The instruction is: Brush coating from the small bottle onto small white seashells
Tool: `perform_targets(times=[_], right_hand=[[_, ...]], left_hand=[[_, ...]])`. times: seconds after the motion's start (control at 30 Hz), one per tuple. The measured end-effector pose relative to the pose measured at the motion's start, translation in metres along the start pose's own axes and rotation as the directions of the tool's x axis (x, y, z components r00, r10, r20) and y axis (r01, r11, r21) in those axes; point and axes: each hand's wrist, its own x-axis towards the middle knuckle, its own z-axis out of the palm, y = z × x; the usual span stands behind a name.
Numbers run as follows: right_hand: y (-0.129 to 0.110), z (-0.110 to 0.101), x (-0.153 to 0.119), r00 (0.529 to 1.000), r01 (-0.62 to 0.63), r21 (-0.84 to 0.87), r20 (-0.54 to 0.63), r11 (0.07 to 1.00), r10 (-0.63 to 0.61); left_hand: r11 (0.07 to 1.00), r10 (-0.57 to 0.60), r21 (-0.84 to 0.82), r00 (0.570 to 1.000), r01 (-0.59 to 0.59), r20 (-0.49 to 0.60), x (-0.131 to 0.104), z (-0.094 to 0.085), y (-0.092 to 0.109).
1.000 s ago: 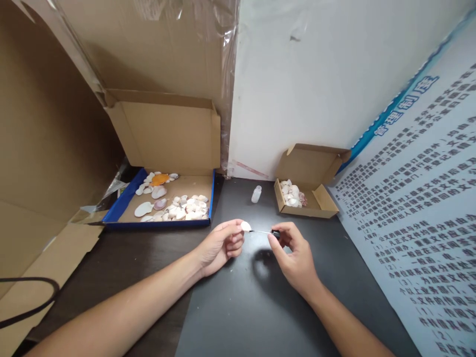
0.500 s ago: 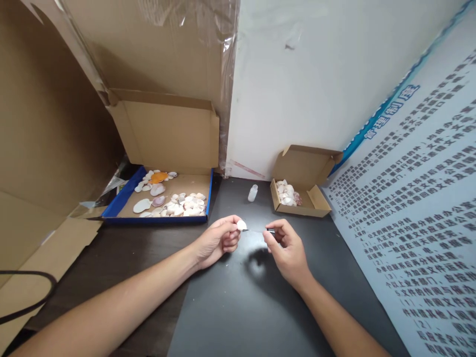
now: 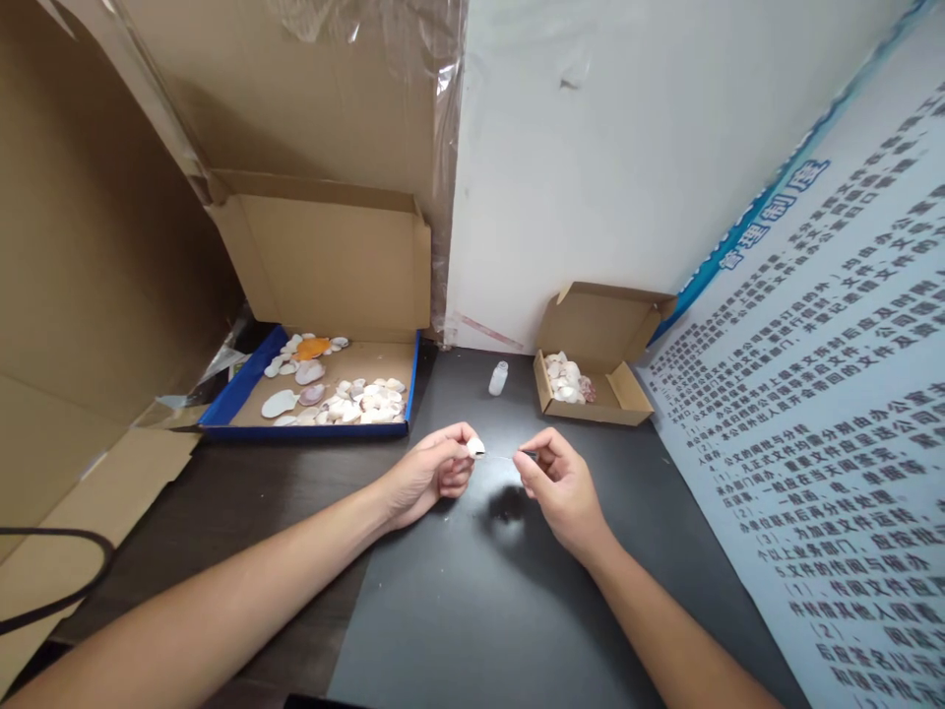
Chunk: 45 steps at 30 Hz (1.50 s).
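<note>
Between thumb and fingers my left hand (image 3: 437,465) pinches a small white shell (image 3: 475,448) with a dark mark on its lower edge. To its right, my right hand (image 3: 559,484) grips a small black cap (image 3: 527,453); a thin, pale rod runs from it towards the shell. Whether the rod's tip touches the shell is too small to tell. Beyond the hands, a small translucent bottle (image 3: 498,378) stands uncapped on the dark table.
At the left, an open blue-edged box (image 3: 310,430) holds many shells and an orange one. An open brown box (image 3: 591,414) with more shells is at the back right. A printed board (image 3: 834,394) stands along the right side.
My right hand has moved slightly left, bringing the black cap nearer the shell. The shell looks tilted differently in my left hand. The whole view has shifted a little.
</note>
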Motion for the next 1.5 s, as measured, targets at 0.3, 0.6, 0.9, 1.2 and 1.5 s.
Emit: perform_targets(times=[0.3, 0.6, 0.9, 1.2, 1.5], right_hand=[[-0.004, -0.001, 0.001, 0.998, 0.045, -0.043, 0.045, 0.998, -0.043], [-0.008, 0.000, -0.005, 0.999, 0.038, -0.103, 0.043, 0.994, -0.033], [-0.009, -0.005, -0.010, 0.995, -0.019, 0.063, 0.102, 0.998, 0.012], [-0.011, -0.007, -0.011, 0.999, 0.044, -0.072, 0.033, 0.996, -0.042], [-0.011, -0.008, -0.013, 0.995, 0.095, -0.142, 0.052, 0.985, -0.089]], left_hand=[[0.999, -0.039, 0.019, 0.998, 0.040, -0.051, 0.002, -0.001, -0.003], [0.998, -0.056, -0.002, 0.997, 0.056, -0.059, 0.003, -0.002, 0.000], [0.996, -0.069, 0.045, 0.995, 0.072, -0.065, 0.003, 0.000, -0.001], [0.997, -0.072, 0.038, 0.996, 0.074, -0.046, 0.003, 0.001, 0.000], [0.996, -0.074, 0.049, 0.996, 0.077, -0.052, 0.002, 0.002, 0.001]])
